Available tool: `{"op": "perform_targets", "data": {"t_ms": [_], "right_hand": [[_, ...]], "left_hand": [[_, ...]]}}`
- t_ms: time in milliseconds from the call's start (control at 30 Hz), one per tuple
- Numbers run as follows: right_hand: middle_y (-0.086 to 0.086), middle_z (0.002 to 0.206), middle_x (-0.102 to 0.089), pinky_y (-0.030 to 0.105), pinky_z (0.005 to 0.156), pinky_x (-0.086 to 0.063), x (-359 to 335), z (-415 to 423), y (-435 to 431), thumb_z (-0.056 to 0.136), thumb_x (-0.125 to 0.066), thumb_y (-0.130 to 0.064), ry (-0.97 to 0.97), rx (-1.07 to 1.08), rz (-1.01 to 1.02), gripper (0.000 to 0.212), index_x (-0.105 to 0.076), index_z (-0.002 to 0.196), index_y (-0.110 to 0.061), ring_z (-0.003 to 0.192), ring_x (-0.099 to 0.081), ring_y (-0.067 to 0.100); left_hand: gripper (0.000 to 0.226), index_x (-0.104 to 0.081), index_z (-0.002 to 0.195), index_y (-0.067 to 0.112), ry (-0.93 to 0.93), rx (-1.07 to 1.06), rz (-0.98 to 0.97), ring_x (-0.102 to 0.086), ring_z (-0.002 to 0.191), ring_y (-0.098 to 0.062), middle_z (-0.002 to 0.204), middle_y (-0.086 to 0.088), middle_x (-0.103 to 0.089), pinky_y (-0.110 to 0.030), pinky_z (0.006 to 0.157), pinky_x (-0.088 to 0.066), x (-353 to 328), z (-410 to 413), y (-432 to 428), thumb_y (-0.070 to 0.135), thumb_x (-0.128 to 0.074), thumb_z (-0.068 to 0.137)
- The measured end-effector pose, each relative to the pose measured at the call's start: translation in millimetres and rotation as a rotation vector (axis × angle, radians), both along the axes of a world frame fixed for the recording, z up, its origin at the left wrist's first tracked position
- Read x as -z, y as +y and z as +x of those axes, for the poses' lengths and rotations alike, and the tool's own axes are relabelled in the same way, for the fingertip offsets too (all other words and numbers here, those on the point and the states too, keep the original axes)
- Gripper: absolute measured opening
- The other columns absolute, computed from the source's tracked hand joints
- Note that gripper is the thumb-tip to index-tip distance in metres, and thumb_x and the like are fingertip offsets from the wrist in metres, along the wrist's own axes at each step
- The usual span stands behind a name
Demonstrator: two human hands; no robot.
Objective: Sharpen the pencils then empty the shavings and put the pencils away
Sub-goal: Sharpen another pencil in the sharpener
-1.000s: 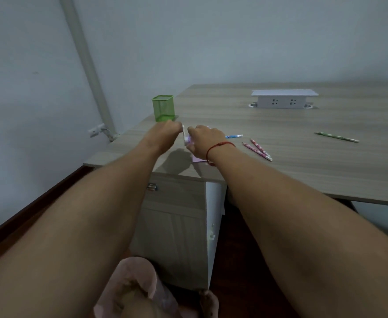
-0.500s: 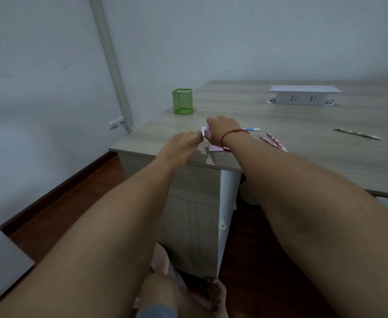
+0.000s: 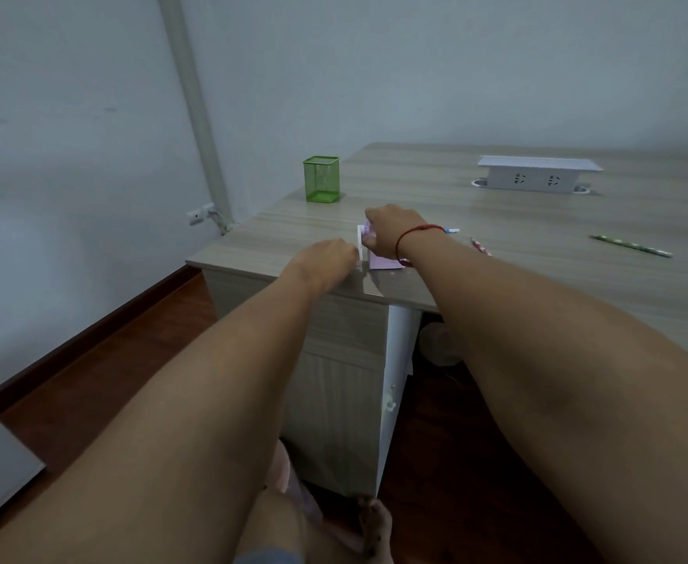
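A pink desktop sharpener stands near the front edge of the wooden desk. My right hand grips its top from above and hides most of it. My left hand pinches the white crank handle on the sharpener's left side. The tip of a blue pencil pokes out to the right behind my right wrist. Pink pencils lie just right of my forearm, partly hidden. A green pencil lies far right. A green mesh pencil cup stands at the desk's left edge.
A white power socket box sits at the back of the desk. A cabinet with a drawer stands under the desk. The wall and a pipe are on the left, above a dark wooden floor.
My left hand has swung down and toward me on the crank, from level with the right hand to below it. My right hand stays on the sharpener. The view has shifted left.
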State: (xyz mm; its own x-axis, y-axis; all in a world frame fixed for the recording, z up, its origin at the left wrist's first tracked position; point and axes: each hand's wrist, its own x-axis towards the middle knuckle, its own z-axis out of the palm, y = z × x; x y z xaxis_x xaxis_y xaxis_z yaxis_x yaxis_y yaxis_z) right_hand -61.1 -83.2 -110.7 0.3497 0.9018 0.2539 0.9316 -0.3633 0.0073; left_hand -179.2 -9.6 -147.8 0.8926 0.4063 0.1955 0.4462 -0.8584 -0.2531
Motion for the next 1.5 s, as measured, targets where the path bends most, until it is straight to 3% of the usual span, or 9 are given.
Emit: {"op": "perform_targets", "data": {"t_ms": [133,233,333,500,633,900,1133,1400,1500], "right_hand": [[0.015,0.123,-0.056,0.039,0.088,-0.044,4,2,1,0.095,-0.045,-0.032,0.007,-0.018,0.031,0.032,-0.053,0.118,-0.011,0.112,-0.055,0.034],[0.014,0.126,-0.054,0.044,0.095,-0.046,10,0,5,0.095,-0.043,-0.032,0.027,0.014,0.058,0.035,-0.051,0.122,-0.012,0.114,-0.053,0.036],[0.012,0.127,-0.054,0.047,0.098,-0.046,14,-2,8,0.095,-0.044,-0.032,0.043,0.034,0.08,0.036,-0.05,0.125,-0.013,0.115,-0.053,0.033],[0.011,0.128,-0.054,0.043,0.099,-0.044,13,-1,5,0.094,-0.048,-0.03,0.005,0.029,0.083,0.035,-0.05,0.125,-0.013,0.115,-0.054,0.031],[0.011,0.129,-0.053,0.041,0.098,-0.044,14,-4,3,0.095,-0.047,-0.029,-0.041,0.034,0.09,0.038,-0.048,0.129,-0.012,0.115,-0.055,0.031],[0.009,0.131,-0.052,0.045,0.099,-0.046,10,-6,6,0.091,-0.057,-0.028,0.005,0.069,0.039,0.046,-0.045,0.134,-0.014,0.119,-0.053,0.03],[0.011,0.135,-0.05,0.045,0.101,-0.043,3,-6,8,0.092,-0.057,-0.026,0.037,0.105,-0.005,0.051,-0.041,0.139,-0.014,0.125,-0.049,0.033],[0.013,0.133,-0.05,0.048,0.1,-0.045,-2,-9,6,0.098,-0.041,-0.029,0.031,0.127,-0.015,0.041,-0.044,0.136,-0.015,0.122,-0.05,0.034],[0.014,0.13,-0.054,0.043,0.097,-0.046,-5,-11,2,0.099,-0.038,-0.032,0.021,0.109,0.005,0.039,-0.05,0.13,-0.013,0.118,-0.054,0.034]], "left_hand": [[0.027,-0.059,0.116,0.003,0.038,-0.004,-0.037,-0.064,0.1,-0.032,0.112,-0.016,-0.064,-0.038,0.084,-0.051,11,12,14,0.009,-0.042,0.095],[0.029,-0.061,0.109,0.002,0.029,-0.015,-0.113,-0.06,0.1,-0.034,0.111,-0.019,-0.063,-0.038,0.082,-0.046,2,18,23,0.018,-0.039,0.098],[0.027,-0.062,0.108,0.002,0.011,-0.006,-0.139,-0.059,0.102,-0.037,0.11,-0.021,-0.062,-0.038,0.08,-0.043,-13,24,27,0.015,-0.042,0.097],[0.02,-0.062,0.106,0.006,0.006,0.017,0.029,-0.063,0.094,-0.035,0.102,-0.017,-0.065,-0.035,0.069,-0.039,-27,29,37,0.004,-0.048,0.092],[0.021,-0.062,0.104,0.006,-0.052,0.073,0.106,-0.064,0.09,-0.035,0.096,-0.016,-0.065,-0.039,0.07,-0.047,-27,27,48,0.001,-0.048,0.09],[0.023,-0.059,0.113,0.008,-0.116,0.136,0.089,-0.064,0.089,-0.034,0.098,-0.016,-0.066,-0.041,0.072,-0.05,-22,29,59,0.007,-0.048,0.093],[0.012,-0.061,0.097,-0.002,-0.257,0.199,0.102,-0.066,0.08,-0.042,0.087,-0.026,-0.067,-0.043,0.061,-0.049,-38,24,53,-0.001,-0.051,0.091],[0.015,-0.061,0.102,-0.005,-0.358,0.235,0.13,-0.067,0.077,-0.041,0.089,-0.025,-0.067,-0.043,0.061,-0.053,-41,5,24,0.002,-0.05,0.094],[0.014,-0.062,0.102,-0.002,-0.35,0.212,0.11,-0.066,0.081,-0.042,0.09,-0.025,-0.068,-0.038,0.059,-0.042,-36,-6,10,0.004,-0.052,0.094]]}}
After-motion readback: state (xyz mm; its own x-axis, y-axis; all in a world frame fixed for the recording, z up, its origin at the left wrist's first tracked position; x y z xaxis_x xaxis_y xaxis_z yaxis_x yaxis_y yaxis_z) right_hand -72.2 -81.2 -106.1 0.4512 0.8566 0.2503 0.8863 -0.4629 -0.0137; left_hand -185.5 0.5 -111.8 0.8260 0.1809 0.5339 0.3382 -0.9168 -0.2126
